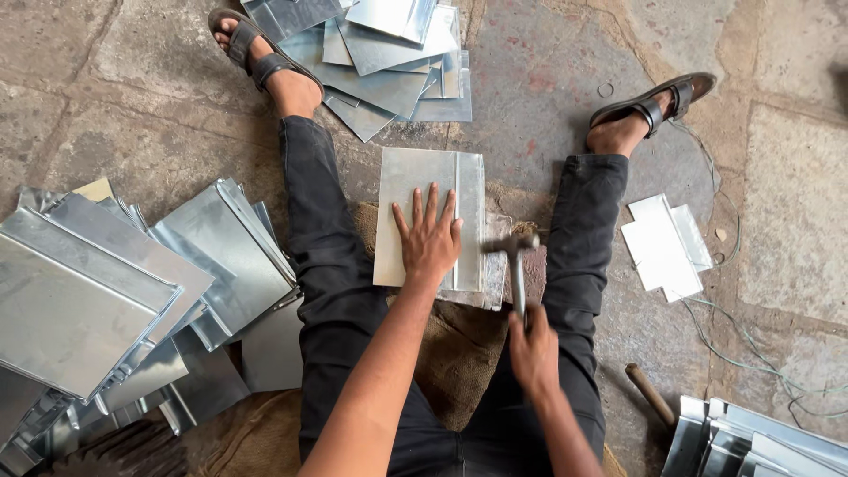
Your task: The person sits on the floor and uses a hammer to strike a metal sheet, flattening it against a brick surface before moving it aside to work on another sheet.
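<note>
1. closest to the camera, the right hand [533,351] is closed in a fist around the handle of a hammer [517,265], just right of and nearer than the metal sheet [430,190] that serves as landmark.
2. the hammer's handle runs up from the fist, and its head hangs over the sheet's right edge, beside the folded seam; whether it touches the metal cannot be told.
3. the left hand [428,238] lies flat on the lower middle of the sheet, fingers spread and pressed down, thumb pointing left.
4. the sheet itself is a grey rectangle lying between the person's legs, its near end on a piece of burlap sacking [455,349] and more metal pieces [495,265] stacked under its right side.
5. left of the sheet, beyond the left leg, a large heap of folded metal sheets [132,283] is spread over the stone floor [141,106].
6. right of the sheet, past the right leg, two small white cut pieces [664,247] lie flat, and nearer than them a wooden handle [651,395] and another stack of metal [760,442].
7. beyond the sheet's far edge sits a further pile of sheets [389,53], with the sandalled feet [265,57] on either side of it.
</note>
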